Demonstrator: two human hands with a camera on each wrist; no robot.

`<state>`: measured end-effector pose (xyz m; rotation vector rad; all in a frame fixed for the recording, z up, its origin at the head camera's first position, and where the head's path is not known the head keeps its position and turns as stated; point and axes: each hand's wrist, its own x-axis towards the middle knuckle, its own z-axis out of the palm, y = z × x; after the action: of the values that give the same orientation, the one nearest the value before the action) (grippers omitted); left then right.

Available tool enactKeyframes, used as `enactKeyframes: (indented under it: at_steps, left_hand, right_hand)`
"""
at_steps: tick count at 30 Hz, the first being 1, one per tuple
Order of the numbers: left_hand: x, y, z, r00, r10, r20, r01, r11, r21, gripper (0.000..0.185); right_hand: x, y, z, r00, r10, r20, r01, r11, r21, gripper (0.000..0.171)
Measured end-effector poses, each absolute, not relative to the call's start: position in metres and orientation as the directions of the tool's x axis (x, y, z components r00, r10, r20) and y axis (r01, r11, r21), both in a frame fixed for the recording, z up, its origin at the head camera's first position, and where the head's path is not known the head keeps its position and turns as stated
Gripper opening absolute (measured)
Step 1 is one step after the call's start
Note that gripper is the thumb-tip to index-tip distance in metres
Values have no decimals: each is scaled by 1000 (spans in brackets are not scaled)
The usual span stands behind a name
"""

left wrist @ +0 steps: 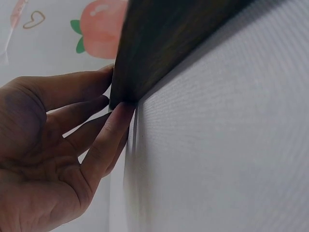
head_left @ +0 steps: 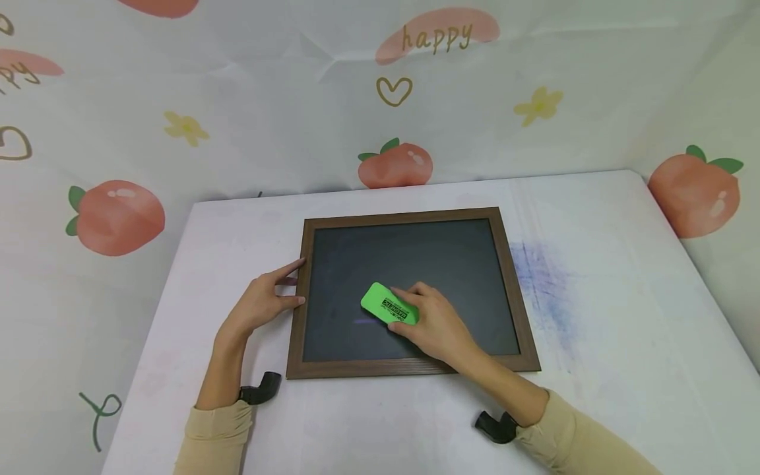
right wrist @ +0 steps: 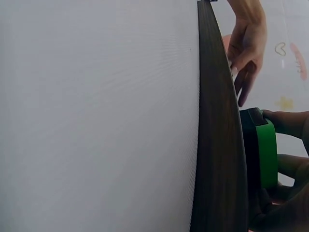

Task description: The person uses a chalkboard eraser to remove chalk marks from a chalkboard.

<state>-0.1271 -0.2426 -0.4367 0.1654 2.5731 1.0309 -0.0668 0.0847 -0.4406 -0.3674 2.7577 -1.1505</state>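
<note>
eraser (head_left: 388,305), light and stiff, best gripped by its long sides as right hand (head_left: 436,323) does; left hand (head_left: 261,303), fingers straight, braces blackboard (head_left: 410,290) at nine o'clock.

The dark wooden frame (right wrist: 217,145) runs edge-on beside the white table surface (right wrist: 96,121). The right hand (right wrist: 289,169) grips a green eraser (right wrist: 267,154) just past the frame. Further along, the left hand (right wrist: 247,48) touches the frame's edge with straight fingers.
</note>
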Motion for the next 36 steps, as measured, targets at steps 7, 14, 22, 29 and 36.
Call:
enactKeyframes:
  at_steps: [7, 14, 22, 29, 36]
  left_hand:
    - [-128, -242, -435, -927, 241, -289, -25, 727, 686, 76]
    - [-127, -242, -436, -926, 224, -303, -49, 726, 686, 76]
    - [-128, -242, -436, -927, 232, -294, -36, 726, 686, 76]
    - [-128, -242, -437, -927, 226, -299, -44, 728, 685, 76]
    - [-126, -242, -438, -927, 224, -300, -48, 725, 687, 76]
  right_hand:
    - [-71, 75, -439, -953, -300, -43, -181, 677, -713, 64]
    - [-70, 65, -438, -937, -344, -60, -204, 678, -706, 62]
    - [-70, 62, -438, -929, -369, -37, -244, 684, -688, 62]
    - [-70, 59, -434, -906, -420, -54, -289, 706, -647, 64]
    - [-66, 57, -434, -895, -444, -48, -316, 704, -636, 64]
